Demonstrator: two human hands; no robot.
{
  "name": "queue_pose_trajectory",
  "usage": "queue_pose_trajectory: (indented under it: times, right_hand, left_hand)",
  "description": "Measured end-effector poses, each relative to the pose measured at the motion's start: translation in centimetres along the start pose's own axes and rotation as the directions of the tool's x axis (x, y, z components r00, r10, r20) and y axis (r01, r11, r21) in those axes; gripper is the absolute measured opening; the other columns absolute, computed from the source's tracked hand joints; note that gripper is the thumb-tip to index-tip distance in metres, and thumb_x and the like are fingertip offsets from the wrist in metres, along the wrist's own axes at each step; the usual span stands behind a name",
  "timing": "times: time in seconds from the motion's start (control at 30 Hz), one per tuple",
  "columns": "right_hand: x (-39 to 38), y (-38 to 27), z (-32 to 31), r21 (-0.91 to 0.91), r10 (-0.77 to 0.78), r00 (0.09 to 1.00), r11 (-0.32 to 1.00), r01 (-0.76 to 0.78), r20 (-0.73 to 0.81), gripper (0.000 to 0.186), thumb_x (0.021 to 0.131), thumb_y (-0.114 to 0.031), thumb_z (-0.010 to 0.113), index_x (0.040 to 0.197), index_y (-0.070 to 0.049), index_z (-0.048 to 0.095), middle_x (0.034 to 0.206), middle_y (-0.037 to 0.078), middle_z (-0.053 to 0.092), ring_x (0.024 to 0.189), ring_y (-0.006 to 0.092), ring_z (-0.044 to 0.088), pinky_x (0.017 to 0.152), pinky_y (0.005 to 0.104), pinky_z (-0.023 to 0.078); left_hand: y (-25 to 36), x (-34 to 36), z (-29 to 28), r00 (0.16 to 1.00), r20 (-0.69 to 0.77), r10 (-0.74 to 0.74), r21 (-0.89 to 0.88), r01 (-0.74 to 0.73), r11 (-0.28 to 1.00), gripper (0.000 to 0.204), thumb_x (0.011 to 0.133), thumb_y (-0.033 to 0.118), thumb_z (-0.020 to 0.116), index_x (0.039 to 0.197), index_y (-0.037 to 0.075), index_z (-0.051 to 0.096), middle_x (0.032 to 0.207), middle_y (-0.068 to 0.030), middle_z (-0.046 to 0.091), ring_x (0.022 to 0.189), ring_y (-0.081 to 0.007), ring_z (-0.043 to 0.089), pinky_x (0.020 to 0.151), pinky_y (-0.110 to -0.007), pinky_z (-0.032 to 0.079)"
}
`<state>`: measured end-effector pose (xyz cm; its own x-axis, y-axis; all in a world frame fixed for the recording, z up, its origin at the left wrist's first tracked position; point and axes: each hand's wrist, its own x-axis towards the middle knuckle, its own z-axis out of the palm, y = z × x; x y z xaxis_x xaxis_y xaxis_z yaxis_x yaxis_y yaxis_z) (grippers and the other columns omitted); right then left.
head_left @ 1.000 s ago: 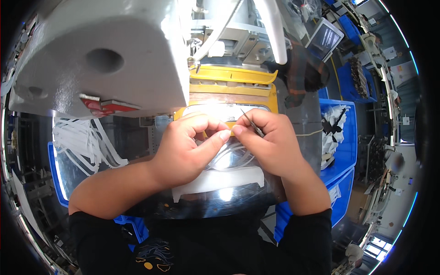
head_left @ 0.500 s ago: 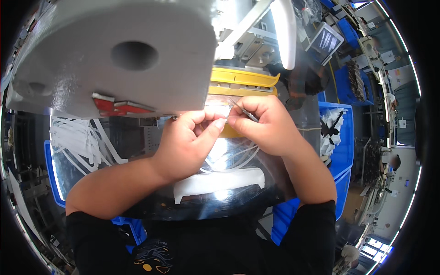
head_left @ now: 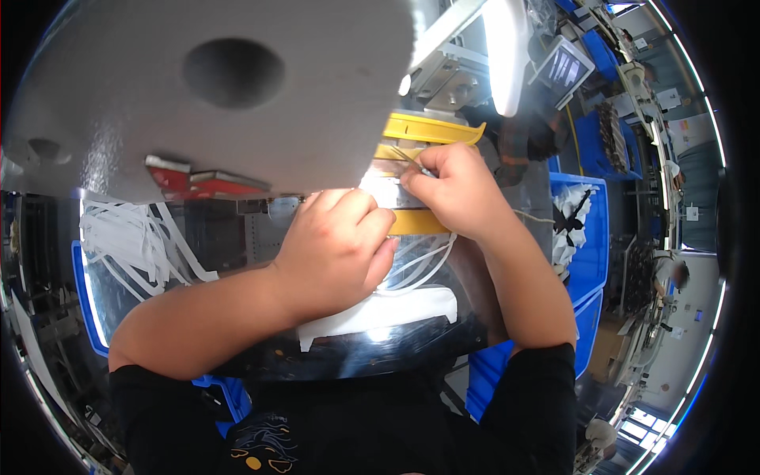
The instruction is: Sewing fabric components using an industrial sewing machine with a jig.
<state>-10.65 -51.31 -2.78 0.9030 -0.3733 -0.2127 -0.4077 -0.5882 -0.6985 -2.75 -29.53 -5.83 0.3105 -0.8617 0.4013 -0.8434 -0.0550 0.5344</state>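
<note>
My right hand (head_left: 459,190) grips a pair of slim metal tweezers (head_left: 409,160), tips pointing up and left over the machine bed. To its left, my left hand (head_left: 336,249) is closed with its fingers curled in, beneath the edge of the grey machine head (head_left: 309,119). Whatever those fingers may hold is hidden. Yellow machine parts (head_left: 431,131) lie just beyond both hands, and a yellow strip (head_left: 419,222) sits between them. Thin white strips (head_left: 423,269) loop down beside my left hand. A white fabric piece (head_left: 388,311) lies flat at the near edge of the shiny table.
Overhead at left, the bulky machine head hides part of the work area. A heap of white strips (head_left: 127,241) lies at the left, near a blue bin (head_left: 89,301). On the right stands another blue bin (head_left: 598,245) with white and black scraps. A screen (head_left: 564,71) is farther back.
My hands have drawn apart. The left moved down and turned its back upward; the right rose slightly with the tweezers. The machine head looks larger and nearer.
</note>
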Motion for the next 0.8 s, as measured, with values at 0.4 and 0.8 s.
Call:
queue_pose_trajectory:
  times: [0.4,0.8]
  right_hand:
    - [-0.3,-0.5,0.6,-0.067,0.018,0.997,0.997,-0.023,-0.081,0.032,0.093,-0.022,0.077,0.086,0.009,0.075,0.066,0.014,0.066,0.062,0.0139,0.061,0.061,0.0371,0.050]
    - [-0.4,-1.0,-1.7,-0.282,0.060,0.994,0.956,-0.083,-0.089,0.042,0.084,-0.032,0.089,0.084,0.007,0.074,0.077,0.026,0.071,0.074,0.0365,0.073,0.072,0.0466,0.057]
  left_hand:
    - [0.0,0.1,-0.1,0.999,0.021,-0.033,-0.047,0.034,0.998,0.024,0.087,0.019,0.081,0.106,0.007,0.074,0.101,-0.0116,0.064,0.099,-0.0340,0.063,0.092,-0.047,0.052]
    - [0.2,0.4,-0.4,0.994,0.092,-0.060,0.093,0.052,0.994,0.045,0.090,0.034,0.083,0.125,0.007,0.074,0.110,-0.0119,0.063,0.107,-0.0333,0.062,0.097,-0.047,0.048]
